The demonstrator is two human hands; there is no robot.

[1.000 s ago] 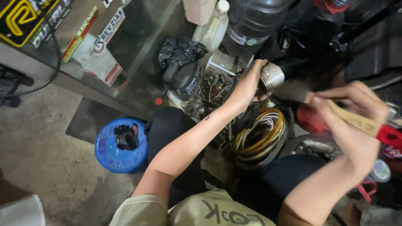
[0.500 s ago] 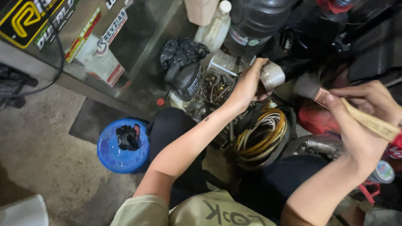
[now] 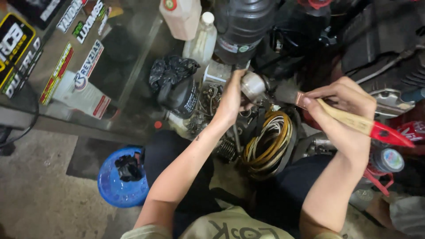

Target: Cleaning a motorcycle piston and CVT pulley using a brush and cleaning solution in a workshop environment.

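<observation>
Brush tip lay just right of the metal part, bristles toward it

The left hand point(image 3: 231, 99) was curled round a small pale metal part point(image 3: 252, 85), holding it above the wire coil point(image 3: 269, 142). The right hand point(image 3: 347, 116) pinched the brush point(image 3: 354, 121) near its ferrule; the handle ran down-right to a red end, the bristles up-left, close beside the part, contact unclear. The left hand was the nearer to the part

A cramped repair workshop: bare concrete floor point(image 3: 40, 208), a sticker-covered glass cabinet point(image 3: 66, 66), oil bottles point(image 3: 201, 40), coiled cable point(image 3: 270, 141), springs and greasy engine parts point(image 3: 212, 106) heaped all around.
</observation>
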